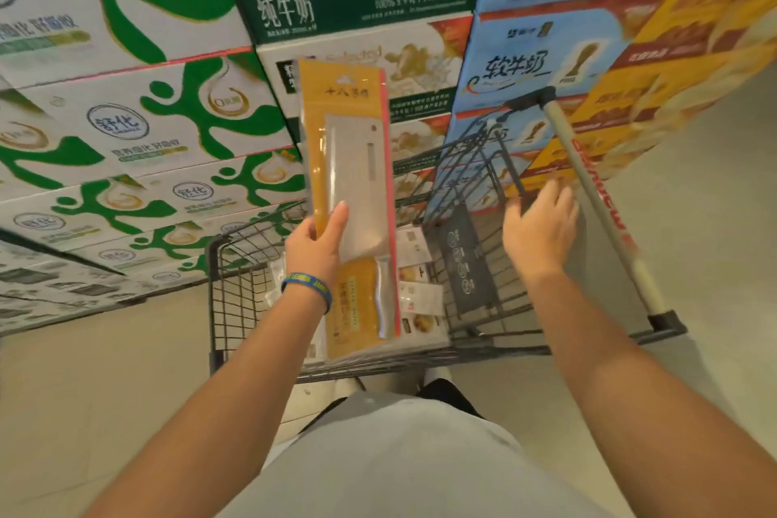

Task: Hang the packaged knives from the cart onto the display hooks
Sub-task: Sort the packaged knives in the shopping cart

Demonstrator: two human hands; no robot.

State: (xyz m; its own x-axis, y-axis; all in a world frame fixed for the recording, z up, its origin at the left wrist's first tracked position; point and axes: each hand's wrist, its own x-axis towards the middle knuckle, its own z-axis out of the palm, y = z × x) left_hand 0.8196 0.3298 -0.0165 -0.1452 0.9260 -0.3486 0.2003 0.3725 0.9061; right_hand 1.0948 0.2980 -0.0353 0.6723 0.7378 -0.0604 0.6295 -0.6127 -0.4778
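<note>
Head view, first question: where's the pack (pixel 349 156)?

— Upright above the cart (pixel 218 307), in the left hand (pixel 313 252), with the thumb across the front low on the blade and the fingers behind. It's clear of the basket and touches nothing else.

— And the right hand (pixel 540 231)?

— Loosely spread and holding nothing, over the seat end of the cart beside the handle (pixel 588 189). It's too blurred to tell whether it touches the wire.

— So what's the step?

— I'd judge it's carrying this pack to the hooks. None show here, only stacked cartons (pixel 147 118) behind the cart.

— How to do it well?

— The grip sits low and the slot (pixel 344 79) is at the very top, so the card's upper end may wobble. I'd bring the free hand up to pinch near the slot and steer it onto a hook while the left hand bears the weight. The blade probably puts the weight mid-pack, so hold it square, not by a corner.

— Anything to watch?

— More packs (pixel 416 290) lie in the basket, so the cart should be within reach of the hooks. Push the slot fully along the hook before letting go, label facing out.
</note>
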